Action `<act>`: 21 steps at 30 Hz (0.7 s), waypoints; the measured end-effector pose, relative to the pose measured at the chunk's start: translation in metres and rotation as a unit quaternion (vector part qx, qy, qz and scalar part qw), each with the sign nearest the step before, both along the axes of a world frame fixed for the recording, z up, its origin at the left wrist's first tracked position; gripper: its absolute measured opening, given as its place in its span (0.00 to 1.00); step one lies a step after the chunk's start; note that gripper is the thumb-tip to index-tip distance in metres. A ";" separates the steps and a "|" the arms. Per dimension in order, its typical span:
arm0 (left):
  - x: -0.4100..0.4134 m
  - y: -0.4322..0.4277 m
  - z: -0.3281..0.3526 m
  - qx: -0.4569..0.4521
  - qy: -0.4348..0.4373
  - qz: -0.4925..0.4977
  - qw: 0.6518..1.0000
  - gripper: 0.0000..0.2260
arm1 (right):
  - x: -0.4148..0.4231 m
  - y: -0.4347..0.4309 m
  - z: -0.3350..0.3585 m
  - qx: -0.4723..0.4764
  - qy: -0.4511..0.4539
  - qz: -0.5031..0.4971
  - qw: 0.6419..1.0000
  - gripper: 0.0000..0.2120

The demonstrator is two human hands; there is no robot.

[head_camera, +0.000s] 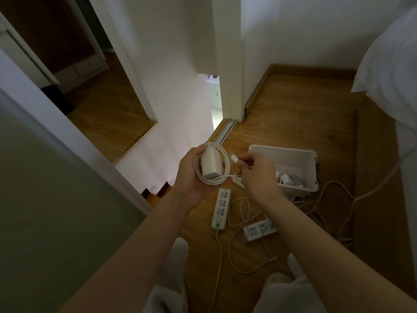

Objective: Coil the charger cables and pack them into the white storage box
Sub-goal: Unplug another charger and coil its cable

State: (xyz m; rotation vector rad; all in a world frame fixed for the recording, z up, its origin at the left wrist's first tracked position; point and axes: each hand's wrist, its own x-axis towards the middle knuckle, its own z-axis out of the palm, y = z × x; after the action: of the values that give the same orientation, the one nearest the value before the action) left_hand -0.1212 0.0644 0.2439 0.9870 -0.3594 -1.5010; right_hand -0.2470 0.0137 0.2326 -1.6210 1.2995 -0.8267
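Presently, task is part-done. Left hand [191, 175] grips a white charger [211, 162] in the palm, its cable [226, 175] wound in loops round the brick. Right hand [257, 175], at 3 o'clock of the left, pinches the cable's free end just behind the plug [233, 158]. The last slack is not tucked. Judged: this coil is nearly complete but not yet packed.

Box [293, 152] sits open on the floor [293, 105] at 3 o'clock of the hands, just beyond the right hand. Inside, at least one coiled set [287, 178] lies at the bottom; exact count cannot be told.

Outstanding: loose leads [242, 211] sprawl uncoiled on the floor at 5–6 o'clock of the hands. Strip A [221, 208] at 6 o'clock and strip B [259, 230] at 5 o'clock lie out w/ leads trailing. Whether they go in the box is unclear from the task.

Markings: no brand, label or writing legible on charger, box or strips; detail too coarse.
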 end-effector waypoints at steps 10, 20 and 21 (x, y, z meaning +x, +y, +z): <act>-0.002 0.000 0.002 0.029 0.046 0.020 0.998 0.12 | -0.002 0.002 0.005 0.013 -0.003 0.102 0.995 0.07; -0.001 -0.003 -0.004 0.052 -0.011 0.021 0.998 0.18 | -0.003 0.002 0.004 0.040 -0.116 0.100 0.987 0.06; -0.001 -0.003 -0.005 0.050 -0.013 0.025 0.998 0.16 | -0.002 0.003 0.003 0.041 -0.129 0.091 0.987 0.08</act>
State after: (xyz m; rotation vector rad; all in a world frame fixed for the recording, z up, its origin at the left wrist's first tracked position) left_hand -0.1223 0.0610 0.2392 1.0866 -0.2782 -1.4731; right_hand -0.2493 0.0165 0.2360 -1.4876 0.9768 -0.8285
